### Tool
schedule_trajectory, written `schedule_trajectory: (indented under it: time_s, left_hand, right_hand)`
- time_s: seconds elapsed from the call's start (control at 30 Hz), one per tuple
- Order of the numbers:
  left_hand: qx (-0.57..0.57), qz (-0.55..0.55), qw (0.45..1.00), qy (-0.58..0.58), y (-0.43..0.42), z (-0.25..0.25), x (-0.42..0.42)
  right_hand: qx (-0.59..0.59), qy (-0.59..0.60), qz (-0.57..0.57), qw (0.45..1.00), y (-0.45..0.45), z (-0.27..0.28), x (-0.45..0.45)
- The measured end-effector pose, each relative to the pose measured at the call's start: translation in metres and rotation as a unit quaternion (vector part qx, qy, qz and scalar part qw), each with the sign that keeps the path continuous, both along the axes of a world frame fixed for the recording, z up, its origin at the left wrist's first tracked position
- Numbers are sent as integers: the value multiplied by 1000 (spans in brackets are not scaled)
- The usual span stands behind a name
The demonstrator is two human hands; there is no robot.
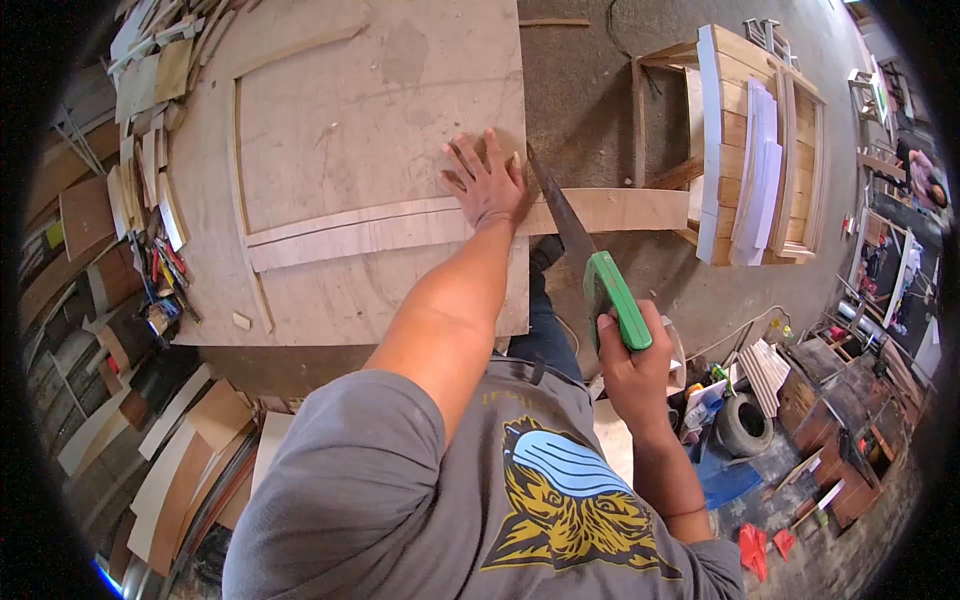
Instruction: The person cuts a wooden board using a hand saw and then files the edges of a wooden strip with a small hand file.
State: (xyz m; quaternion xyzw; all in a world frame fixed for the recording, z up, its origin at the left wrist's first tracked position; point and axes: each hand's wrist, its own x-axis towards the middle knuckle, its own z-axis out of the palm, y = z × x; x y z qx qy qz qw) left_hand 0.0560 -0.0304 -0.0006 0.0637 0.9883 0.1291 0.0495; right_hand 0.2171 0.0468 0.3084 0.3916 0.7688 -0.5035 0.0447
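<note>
My left hand (487,188) lies with fingers spread, pressing on a wooden board (350,233) that has a dark line drawn along it. The board rests on a plywood table top (400,110) and its right end sticks out past the table edge. My right hand (636,362) is wrapped round the green handle of a handsaw (570,220). The saw's blade crosses the overhanging board just right of the table edge, pointing away from me. I cannot tell from this view whether its teeth touch the wood.
A wooden workbench (715,150) with white strips (760,180) on it stands at the right. Scrap wood (140,170) and hand tools (165,280) lie along the table's left side. Lower right, a tire (745,425) sits among clutter. Another person (922,180) is at the far right.
</note>
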Motion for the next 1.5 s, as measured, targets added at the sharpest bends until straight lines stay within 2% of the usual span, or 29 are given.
schedule_trajectory:
  time_s: [0.13,0.3,0.4,0.47,0.63,0.8,0.93,1.03,1.07,1.2,1.3,1.4,1.5]
  left_hand:
    - [-7,-2,1000,-7,0,2,0]
    - [-15,-4,1000,-21,0,3,0]
    - [-21,-5,1000,11,0,0,2]
    - [-31,-8,999,30,-1,-4,3]
    - [-12,-7,999,39,1,-4,2]
    - [-9,2,1000,22,0,-4,1]
    - [-8,4,1000,19,0,1,2]
    - [1,0,1000,27,0,3,3]
    - [1,-1,999,39,0,2,3]
    - [33,-10,998,61,-3,0,4]
    - [92,-48,992,70,-14,3,4]
    - [155,-116,978,80,-27,0,9]
    - [83,-249,964,47,-46,17,13]
  right_hand:
    - [33,11,22,999,-1,3,7]
    - [0,-15,4,1000,-3,4,1]
    - [12,27,-11,1000,2,-36,-18]
    - [3,6,-12,1000,11,-67,-37]
    - [-7,-46,-18,999,20,-49,-58]
    - [-36,-52,-53,997,26,-21,-32]
    - [-131,-23,-122,984,20,-21,-8]
    - [-117,31,-139,983,5,-40,11]
    - [-78,23,-114,990,2,-47,19]
    - [-88,37,-136,986,-14,-79,50]
    - [-40,111,-38,992,-26,-118,97]
    - [-126,124,-104,979,-14,-144,116]
    - [-179,120,-141,966,12,-132,97]
